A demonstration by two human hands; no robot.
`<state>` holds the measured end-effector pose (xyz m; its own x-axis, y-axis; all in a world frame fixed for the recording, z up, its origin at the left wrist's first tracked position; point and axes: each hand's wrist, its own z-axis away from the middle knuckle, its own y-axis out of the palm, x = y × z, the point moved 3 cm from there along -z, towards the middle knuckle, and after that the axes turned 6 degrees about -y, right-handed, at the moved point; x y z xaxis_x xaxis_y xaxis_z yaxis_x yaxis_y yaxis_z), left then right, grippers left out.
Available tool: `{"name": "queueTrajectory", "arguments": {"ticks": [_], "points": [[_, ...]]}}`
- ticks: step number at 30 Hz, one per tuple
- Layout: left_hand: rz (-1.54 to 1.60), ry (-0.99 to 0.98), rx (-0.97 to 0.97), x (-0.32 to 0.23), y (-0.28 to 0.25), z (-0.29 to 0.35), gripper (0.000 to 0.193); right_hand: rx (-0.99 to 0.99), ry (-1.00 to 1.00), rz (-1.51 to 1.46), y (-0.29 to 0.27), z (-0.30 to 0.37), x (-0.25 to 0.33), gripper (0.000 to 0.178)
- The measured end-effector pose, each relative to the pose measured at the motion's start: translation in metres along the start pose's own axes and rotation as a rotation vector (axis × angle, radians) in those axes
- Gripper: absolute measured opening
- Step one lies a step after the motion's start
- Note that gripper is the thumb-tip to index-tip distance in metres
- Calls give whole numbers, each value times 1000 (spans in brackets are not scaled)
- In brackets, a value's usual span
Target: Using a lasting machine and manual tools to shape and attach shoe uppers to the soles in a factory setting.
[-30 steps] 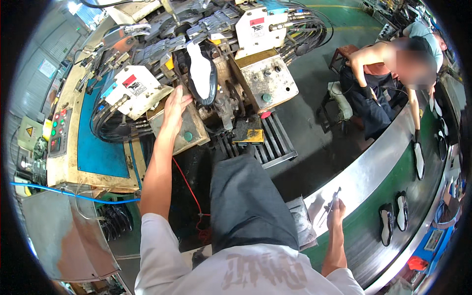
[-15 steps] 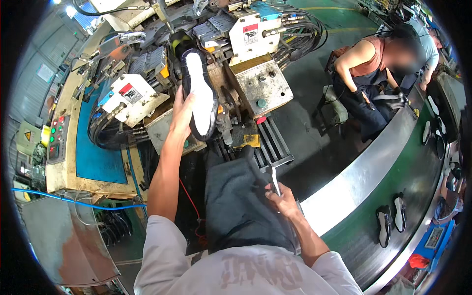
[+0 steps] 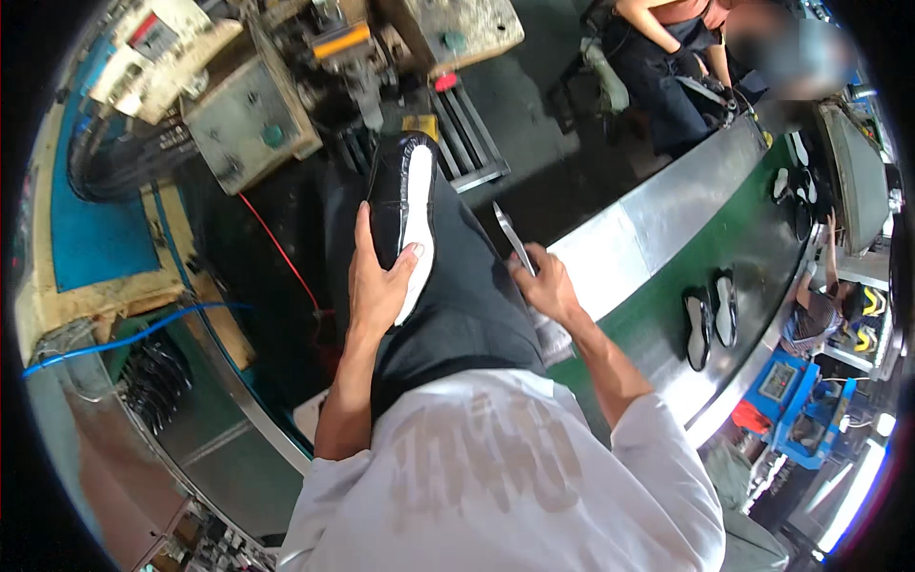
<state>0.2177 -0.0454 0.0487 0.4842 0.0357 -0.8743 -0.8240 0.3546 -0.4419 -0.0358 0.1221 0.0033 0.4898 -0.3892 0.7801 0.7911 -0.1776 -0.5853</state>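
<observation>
"Hands both busy?"

"Yes: the left hand [image 3: 378,286] grips a black shoe [image 3: 388,186] by its side, thumb on the white sole [image 3: 416,210], and the right hand [image 3: 550,284] has its fingers closed round a slim metal tool [image 3: 511,238]."

"Where's the shoe exactly?"

"Over the person's dark trousers [image 3: 467,291], tilted, sole turned upward. I can't tell whether it rests on the lap or hangs just above."

"And the tool?"

"Apart from the shoe, its tip pointing away from the body. If that's sharp — too small to judge — a slip could score the sole or nick the left thumb, which sits exposed."

"What would cause a slip?"

"Holding the shoe one-handed, mostly. If it's unsupported, it could twist when pushed, and the tool could skid toward the leg."
</observation>
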Motion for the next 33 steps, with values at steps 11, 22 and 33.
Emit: {"name": "queueTrajectory", "arguments": {"ticks": [11, 22, 33], "points": [[-255, -163, 166, 33, -7, -61, 89, 190, -352, 300, -6, -72, 70, 37], [202, -151, 223, 65, 15, -68, 89, 659, 238, -534, 25, -105, 83, 45], [68, -75, 178, 59, 19, -71, 93, 648, -33, 141, 20, -129, 96, 40]]}}
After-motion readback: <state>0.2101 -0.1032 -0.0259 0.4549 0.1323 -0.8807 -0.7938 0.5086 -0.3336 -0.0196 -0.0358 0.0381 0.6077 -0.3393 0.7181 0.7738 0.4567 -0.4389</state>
